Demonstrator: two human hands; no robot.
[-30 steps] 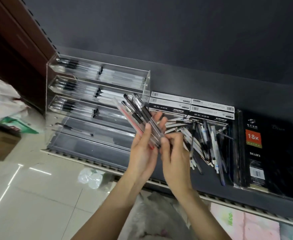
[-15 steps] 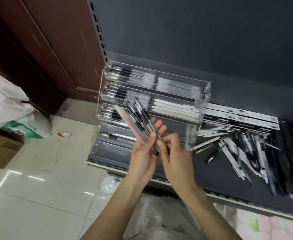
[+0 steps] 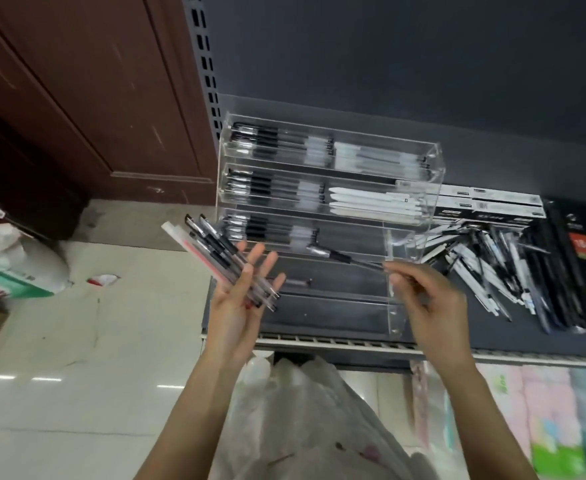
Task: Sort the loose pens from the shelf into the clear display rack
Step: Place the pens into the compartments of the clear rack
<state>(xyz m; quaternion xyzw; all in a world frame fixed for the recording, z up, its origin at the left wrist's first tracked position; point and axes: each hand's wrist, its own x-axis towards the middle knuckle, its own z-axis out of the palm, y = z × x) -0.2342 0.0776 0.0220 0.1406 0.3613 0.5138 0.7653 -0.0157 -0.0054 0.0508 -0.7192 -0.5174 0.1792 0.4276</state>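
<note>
My right hand (image 3: 433, 306) pinched one pen (image 3: 345, 257), left hand (image 3: 243, 299) cradling the bundle (image 3: 215, 254) with fingers splayed; I judged feeding it level into the rack (image 3: 329, 216) best.

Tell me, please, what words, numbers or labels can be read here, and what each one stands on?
"18" partly legible on the orange patch of the black diary; the print below it is blurred.
White labels on the flat boxes behind the rack: too small to read.
Green and red print on the white bag on the floor: cut off, unreadable.
</note>
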